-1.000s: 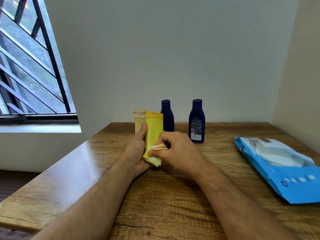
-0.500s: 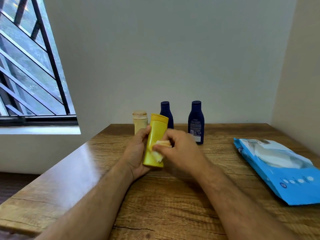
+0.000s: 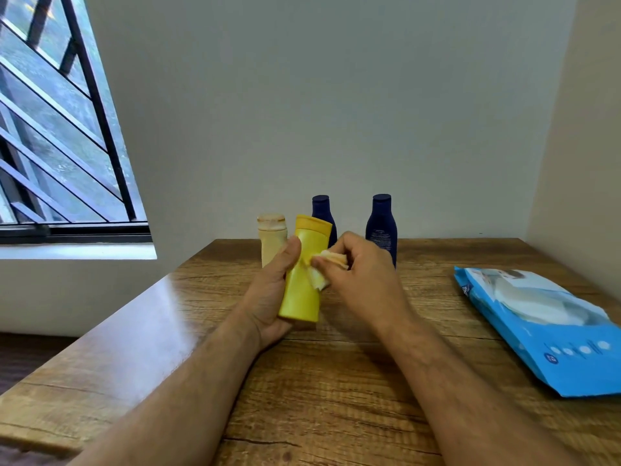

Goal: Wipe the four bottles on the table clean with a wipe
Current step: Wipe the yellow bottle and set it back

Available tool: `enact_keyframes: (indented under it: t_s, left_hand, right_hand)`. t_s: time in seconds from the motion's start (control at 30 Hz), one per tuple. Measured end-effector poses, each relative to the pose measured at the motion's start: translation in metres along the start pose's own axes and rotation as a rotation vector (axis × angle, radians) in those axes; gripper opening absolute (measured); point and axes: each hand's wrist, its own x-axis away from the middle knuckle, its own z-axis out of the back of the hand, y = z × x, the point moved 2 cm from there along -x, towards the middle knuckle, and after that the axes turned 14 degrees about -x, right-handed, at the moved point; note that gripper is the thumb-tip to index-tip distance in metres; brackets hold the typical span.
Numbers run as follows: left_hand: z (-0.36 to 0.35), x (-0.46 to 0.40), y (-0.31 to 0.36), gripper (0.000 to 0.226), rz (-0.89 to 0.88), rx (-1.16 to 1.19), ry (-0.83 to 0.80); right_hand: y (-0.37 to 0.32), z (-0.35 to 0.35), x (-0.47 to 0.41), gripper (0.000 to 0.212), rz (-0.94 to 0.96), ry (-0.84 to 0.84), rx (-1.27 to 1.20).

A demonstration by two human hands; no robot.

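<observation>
Your left hand (image 3: 268, 297) grips the yellow bottle (image 3: 304, 274), tilted above the worktop (image 3: 336, 398). Your right hand (image 3: 363, 274) pinches the wipe (image 3: 322, 270) against its side

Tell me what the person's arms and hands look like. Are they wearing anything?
Both forearms are bare, with no sleeves showing in the picture. The left hand and the right hand have no gloves on. I can't see any rings, watch or bracelet on the parts that show.

Both forearms bare, no sleeves; left hand (image 3: 268, 297), right hand (image 3: 363, 274) ungloved.
</observation>
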Motion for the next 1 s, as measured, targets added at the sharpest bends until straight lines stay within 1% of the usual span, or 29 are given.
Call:
enact_keyframes:
  t_s: [0.1, 0.17, 0.23, 0.3, 0.37, 0.47, 0.53, 0.6, 0.73, 0.77, 0.83, 0.9, 1.0]
  left_hand:
    - [0.008, -0.003, 0.001, 0.066, 0.01, 0.061, 0.067]
    - [0.012, -0.003, 0.002, 0.065, 0.024, 0.1, 0.106]
    - [0.012, -0.003, 0.002, 0.061, 0.048, 0.11, 0.123]
    - [0.009, -0.003, 0.002, 0.055, 0.069, 0.052, 0.151]
    - [0.005, -0.002, 0.0, 0.047, 0.09, -0.041, 0.162]
    - [-0.002, 0.0, -0.002, 0.034, 0.084, -0.137, 0.138]
    - [-0.004, 0.001, -0.003, 0.037, 0.101, -0.148, 0.138]
    - [-0.001, 0.001, -0.001, 0.042, 0.107, -0.115, 0.147]
    - [0.008, -0.002, 0.0, 0.048, 0.132, -0.006, 0.152]
    - [0.009, -0.002, 0.001, 0.046, 0.127, 0.006, 0.155]
    - [0.01, -0.004, 0.001, 0.04, 0.071, -0.006, 0.167]
    - [0.008, -0.005, 0.0, 0.038, 0.018, -0.064, 0.14]
    - [0.0, -0.002, -0.003, 0.048, 0.034, -0.192, -0.002]
  right_hand:
    - [0.0, -0.01, 0.005, 0.024, -0.067, -0.249, 0.056]
    - [-0.001, -0.013, 0.006, 0.025, -0.07, -0.298, 0.094]
    - [-0.004, -0.012, 0.006, 0.024, -0.049, -0.275, 0.069]
    - [-0.006, -0.01, 0.005, 0.023, -0.017, -0.216, 0.042]
    - [-0.006, -0.008, 0.004, 0.023, 0.01, -0.129, 0.058]
    - [-0.005, -0.003, 0.002, 0.02, 0.027, 0.019, 0.063]
    - [-0.005, 0.0, 0.0, 0.018, 0.04, 0.081, 0.062]
    - [-0.005, 0.002, 0.001, 0.018, 0.053, 0.071, 0.055]
    - [-0.009, -0.006, 0.005, 0.022, 0.008, -0.172, 0.025]
    - [-0.011, -0.008, 0.006, 0.022, -0.009, -0.213, 0.015]
    - [-0.012, -0.01, 0.007, 0.022, -0.029, -0.243, -0.008]
    - [-0.01, -0.009, 0.006, 0.023, -0.026, -0.203, -0.017]
    - [-0.005, -0.003, 0.002, 0.025, 0.007, -0.01, -0.015]
